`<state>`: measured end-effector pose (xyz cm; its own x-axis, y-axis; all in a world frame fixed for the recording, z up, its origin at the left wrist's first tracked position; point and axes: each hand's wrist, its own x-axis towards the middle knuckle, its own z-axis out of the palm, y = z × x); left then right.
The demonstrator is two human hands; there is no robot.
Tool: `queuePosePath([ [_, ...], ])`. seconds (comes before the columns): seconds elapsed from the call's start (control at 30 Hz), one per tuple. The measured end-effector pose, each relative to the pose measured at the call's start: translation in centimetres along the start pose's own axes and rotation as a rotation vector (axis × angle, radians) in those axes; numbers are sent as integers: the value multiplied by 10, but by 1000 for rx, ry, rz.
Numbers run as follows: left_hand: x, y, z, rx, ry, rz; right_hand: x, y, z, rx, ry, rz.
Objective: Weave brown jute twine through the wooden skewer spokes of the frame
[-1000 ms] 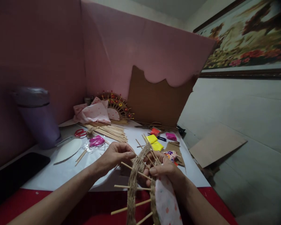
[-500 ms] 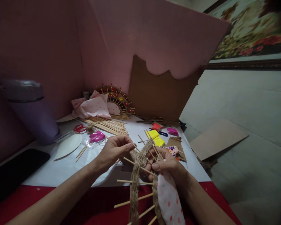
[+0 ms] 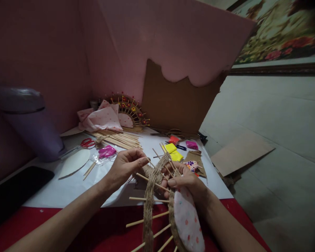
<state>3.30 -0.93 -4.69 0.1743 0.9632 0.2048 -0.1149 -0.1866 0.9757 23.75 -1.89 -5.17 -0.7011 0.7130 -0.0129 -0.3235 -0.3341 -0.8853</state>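
Note:
A half-round craft piece of thin wooden sticks (image 3: 147,220), woven with bands of brown twine (image 3: 148,213), stands in front of me. White cloth with reddish dots (image 3: 187,217) covers its inner part. My right hand (image 3: 185,180) grips the piece near the cloth's top edge, thumb in front and fingers partly hidden behind sticks. My left hand (image 3: 128,164) is closed, pinching the end of one stick at the piece's upper left. Behind the woven band, between both hands, sits a roll of twine (image 3: 147,171), partly covered.
Loose sticks (image 3: 120,139), red-handled scissors (image 3: 87,142), a pink packet (image 3: 106,152) and yellow packets (image 3: 173,151) lie on the white sheet. A decorated fan-shaped piece (image 3: 131,110) stands behind. At left are a purple tumbler (image 3: 33,126) and a black flat object (image 3: 21,196).
The camera view has shifted slightly, so the whole scene sits a little further left and higher. Both hands keep their hold, and the woven piece has tilted only slightly.

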Motion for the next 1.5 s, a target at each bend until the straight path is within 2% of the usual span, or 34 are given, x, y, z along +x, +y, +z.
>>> queuePosePath([
  [0.23,0,-4,-3,-48,0,18,0,-1,-1,-2,20,5],
  [0.43,1,-1,-10,-226,-9,48,0,0,-3,7,9,-14],
  [0.77,-2,15,-20,-499,-205,30,1,2,-5,6,75,-66],
  [1.07,0,14,-24,-648,-287,-122,0,1,-7,-16,112,-43],
  [1.27,1,12,-23,-661,-278,-169,0,2,-9,-17,119,-70],
  [1.5,-2,13,-17,-495,-220,-143,0,2,-9,-14,122,-90],
])
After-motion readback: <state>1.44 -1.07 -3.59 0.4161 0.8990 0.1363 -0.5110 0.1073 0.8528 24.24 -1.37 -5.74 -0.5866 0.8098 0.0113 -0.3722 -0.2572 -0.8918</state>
